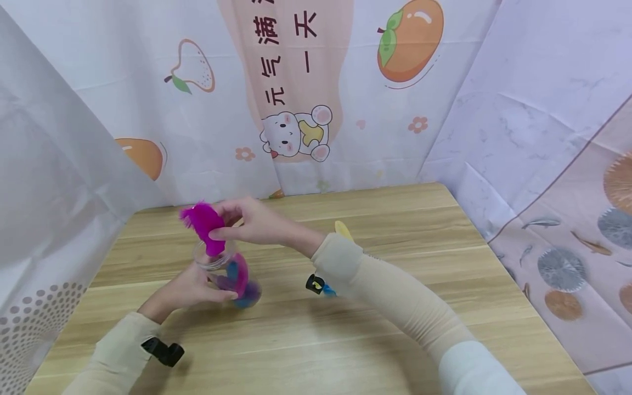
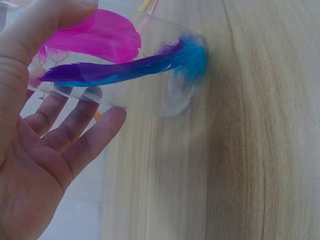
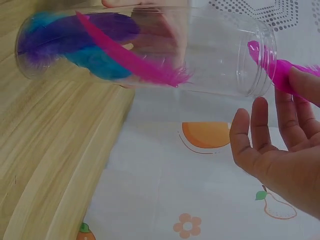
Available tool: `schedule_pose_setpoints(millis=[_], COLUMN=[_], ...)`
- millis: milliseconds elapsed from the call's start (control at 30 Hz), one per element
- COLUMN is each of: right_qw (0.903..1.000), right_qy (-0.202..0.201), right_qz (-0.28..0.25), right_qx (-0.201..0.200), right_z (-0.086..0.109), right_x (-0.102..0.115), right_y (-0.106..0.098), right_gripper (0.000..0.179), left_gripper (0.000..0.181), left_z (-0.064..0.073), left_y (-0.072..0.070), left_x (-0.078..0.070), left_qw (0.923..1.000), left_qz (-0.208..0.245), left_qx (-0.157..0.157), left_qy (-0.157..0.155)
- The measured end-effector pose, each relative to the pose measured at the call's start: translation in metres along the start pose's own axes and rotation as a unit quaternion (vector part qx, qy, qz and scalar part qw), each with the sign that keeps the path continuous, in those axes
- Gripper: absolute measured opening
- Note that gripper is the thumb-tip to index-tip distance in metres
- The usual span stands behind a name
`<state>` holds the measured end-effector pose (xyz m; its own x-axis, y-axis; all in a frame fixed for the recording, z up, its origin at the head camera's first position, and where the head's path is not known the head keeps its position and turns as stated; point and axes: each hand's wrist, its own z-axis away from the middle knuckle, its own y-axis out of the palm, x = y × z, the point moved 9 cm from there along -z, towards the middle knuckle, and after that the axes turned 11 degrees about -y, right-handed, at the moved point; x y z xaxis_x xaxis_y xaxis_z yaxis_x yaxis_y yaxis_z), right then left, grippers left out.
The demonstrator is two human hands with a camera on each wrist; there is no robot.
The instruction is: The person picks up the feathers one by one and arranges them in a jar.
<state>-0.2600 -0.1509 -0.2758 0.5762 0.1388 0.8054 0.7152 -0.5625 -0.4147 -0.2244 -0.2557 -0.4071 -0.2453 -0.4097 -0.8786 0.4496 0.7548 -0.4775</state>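
A clear plastic jar stands on the wooden table, its open mouth upward. My left hand holds it by the side, thumb and fingers curved around the wall. Inside are a pink feather, a purple feather and a blue feather. Above the mouth, my right hand pinches a magenta feather between thumb and fingers. That feather's lower end reaches inside the rim, as the right wrist view shows.
Beyond my right forearm a yellow feather lies on the table, partly covered by the sleeve. A bit of blue feather shows beside the right wrist's black camera. A printed curtain hangs behind the table.
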Motion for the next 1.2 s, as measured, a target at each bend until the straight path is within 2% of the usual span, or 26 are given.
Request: schedule_pose_setpoints(millis=[167, 500, 833, 1200], right_qw=[0.9999, 0.9996, 0.9997, 0.9998], right_qy=[-0.007, 0.011, -0.009, -0.014], right_qz=[0.013, 0.021, 0.020, 0.010], right_qx=[0.001, 0.011, 0.013, 0.006], right_z=[-0.0008, 0.0002, 0.0006, 0.0023], right_x=[-0.0008, -0.0037, -0.0024, -0.0038], right_y=[0.0009, 0.0032, 0.0040, 0.0008], right_gripper=[0.023, 0.025, 0.022, 0.025], left_gripper=[0.071, 0.076, 0.075, 0.067], left_z=[0.0005, 0.0014, 0.0007, 0.0014], left_y=[-0.0005, -0.0018, -0.0018, -0.0039], left_x=[0.0013, 0.0000, -0.0019, 0.0037], left_qw=[1.0000, 0.9997, 0.9998, 0.9996], left_qz=[-0.001, -0.020, -0.013, 0.008], left_qx=[-0.004, -0.012, -0.015, -0.021], left_qy=[0.003, -0.002, 0.007, -0.016])
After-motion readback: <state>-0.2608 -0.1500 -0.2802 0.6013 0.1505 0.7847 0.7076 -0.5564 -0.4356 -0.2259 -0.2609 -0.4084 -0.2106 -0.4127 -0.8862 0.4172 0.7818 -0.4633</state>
